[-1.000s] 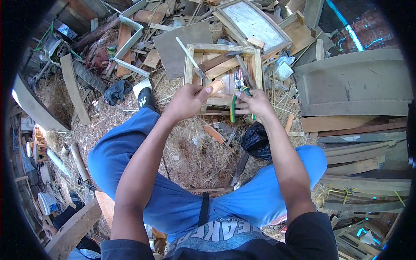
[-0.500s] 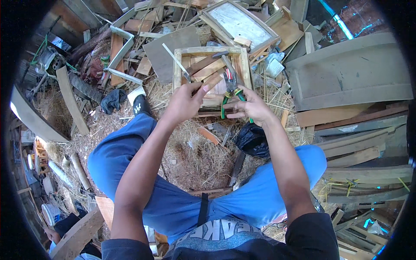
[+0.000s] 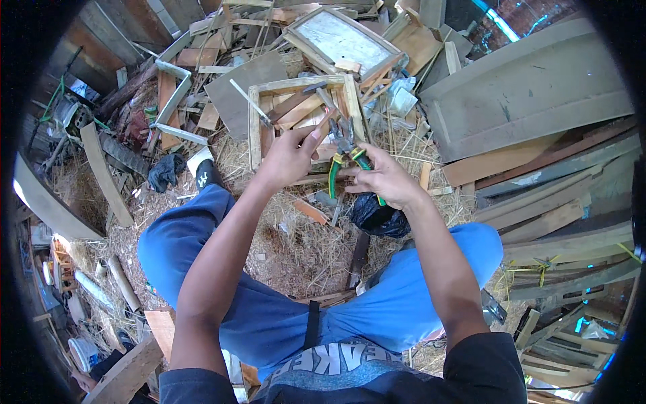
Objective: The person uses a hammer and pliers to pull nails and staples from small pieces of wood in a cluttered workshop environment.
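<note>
My left hand (image 3: 286, 160) is closed around a narrow strip of wood (image 3: 324, 124), which points up and to the right. In my right hand (image 3: 390, 176) is a pair of pliers (image 3: 343, 139) with green and yellow handles. The handles are spread apart between my fingers, and the jaws are beside the strip's far end; whether they touch it I cannot tell. Beyond both hands lies a rectangular wooden frame (image 3: 254, 128) with loose wood pieces inside. A hammer (image 3: 314, 88) rests across the frame's far side, its handle partly hidden.
A framed pale panel (image 3: 346, 42) lies behind the wooden frame. At right lean a large brown panel (image 3: 525, 94) and stacked curved boards (image 3: 565, 249). A black plastic bag (image 3: 378, 217) sits below my right hand. Straw and wood scraps cover the ground.
The view has shifted, so the surroundings appear further left. The pliers have come nearer to my left hand and tilted slightly leftward. Both hands keep their holds.
</note>
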A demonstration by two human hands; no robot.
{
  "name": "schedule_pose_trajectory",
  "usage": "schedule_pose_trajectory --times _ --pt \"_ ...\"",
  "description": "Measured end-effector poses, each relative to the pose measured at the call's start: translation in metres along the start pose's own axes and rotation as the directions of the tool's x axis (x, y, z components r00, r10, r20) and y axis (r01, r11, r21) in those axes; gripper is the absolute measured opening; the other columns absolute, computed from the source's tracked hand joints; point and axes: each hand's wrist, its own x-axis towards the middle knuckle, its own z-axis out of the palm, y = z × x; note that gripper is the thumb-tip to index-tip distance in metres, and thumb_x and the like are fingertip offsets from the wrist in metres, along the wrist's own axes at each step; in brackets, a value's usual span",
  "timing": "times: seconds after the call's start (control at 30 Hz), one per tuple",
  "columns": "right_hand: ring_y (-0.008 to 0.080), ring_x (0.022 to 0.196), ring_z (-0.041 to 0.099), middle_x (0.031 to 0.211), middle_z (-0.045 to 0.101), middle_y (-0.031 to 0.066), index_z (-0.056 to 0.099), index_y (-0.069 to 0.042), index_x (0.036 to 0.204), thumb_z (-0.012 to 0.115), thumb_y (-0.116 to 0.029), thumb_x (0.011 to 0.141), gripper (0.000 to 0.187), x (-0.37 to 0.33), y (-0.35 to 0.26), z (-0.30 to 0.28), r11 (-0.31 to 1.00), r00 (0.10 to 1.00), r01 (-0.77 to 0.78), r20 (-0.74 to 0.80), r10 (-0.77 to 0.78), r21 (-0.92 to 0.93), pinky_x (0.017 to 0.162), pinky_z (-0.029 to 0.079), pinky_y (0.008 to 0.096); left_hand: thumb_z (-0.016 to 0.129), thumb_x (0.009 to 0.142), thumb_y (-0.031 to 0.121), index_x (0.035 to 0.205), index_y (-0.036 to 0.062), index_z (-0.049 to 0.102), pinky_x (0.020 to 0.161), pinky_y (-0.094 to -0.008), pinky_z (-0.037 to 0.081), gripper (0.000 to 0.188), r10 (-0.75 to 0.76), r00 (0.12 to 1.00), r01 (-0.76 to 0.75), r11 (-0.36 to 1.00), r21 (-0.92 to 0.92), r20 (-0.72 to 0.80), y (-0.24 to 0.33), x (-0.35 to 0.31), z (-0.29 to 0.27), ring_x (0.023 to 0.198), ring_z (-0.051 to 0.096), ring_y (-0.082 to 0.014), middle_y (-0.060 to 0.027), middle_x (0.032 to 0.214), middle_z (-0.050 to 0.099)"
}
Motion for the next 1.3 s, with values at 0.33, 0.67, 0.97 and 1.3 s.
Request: schedule_pose_trajectory --times 0.33,0.67,0.97,1.3 --pt "0.0227 0.121 0.057 0.129 0.055 0.0117 0.031 -0.005 0.153 0.055 -0.010 0.103 0.056 -0.011 0.002 -0.001 0.989 0.999 -0.035 -0.025 0.031 -0.145 0.097 0.055 0.0412 0.048 0.108 0.030 0.122 -0.0007 0.063 0.057 -0.0307 0.049 0.037 -0.033 0.995 0.038 0.998 -0.053 0.094 0.029 -0.011 0.010 0.059 0.060 -0.0127 -0.0058 0.069 0.061" --pt "0.0180 0.069 0.069 0.098 0.069 0.0126 0.037 -0.001 0.146 0.043 -0.017 0.109 0.040 -0.008 0.021 0.003 0.980 0.972 0.155 -0.156 -0.174 -0.124 0.065 0.058 0.0328 0.050 0.105 0.029 0.105 -0.0035 0.068 0.062 -0.0415 0.050 0.037 0.196 0.975 -0.173 0.966 0.191 -0.105 0.017 -0.006 0.019 0.059 0.066 -0.0254 -0.0159 0.064 0.064" --pt "0.0175 0.059 0.066 0.091 0.067 0.0124 0.039 -0.002 0.143 0.048 -0.017 0.107 0.039 0.011 -0.008 -0.011 0.972 0.858 0.202 -0.456 -0.236 -0.122 0.048 0.056 0.0321 0.052 0.105 0.031 0.103 -0.0028 0.069 0.057 -0.0384 0.051 0.038 0.074 0.974 -0.024 0.974 0.226 -0.216 -0.002 -0.007 0.015 0.054 0.066 -0.0212 -0.0119 0.063 0.065" --pt "0.0213 0.062 0.070 0.091 0.065 0.0111 0.054 0.003 0.131 0.065 -0.010 0.098 0.038 0.053 0.030 -0.010 0.976 0.891 0.122 -0.414 -0.187 -0.178 0.051 0.057 0.0341 0.054 0.104 0.027 0.131 -0.0006 0.053 0.045 -0.0292 0.046 0.038 -0.189 0.981 0.180 0.969 -0.170 -0.038 0.007 -0.010 -0.017 0.050 0.059 -0.0135 -0.0095 0.079 0.068"
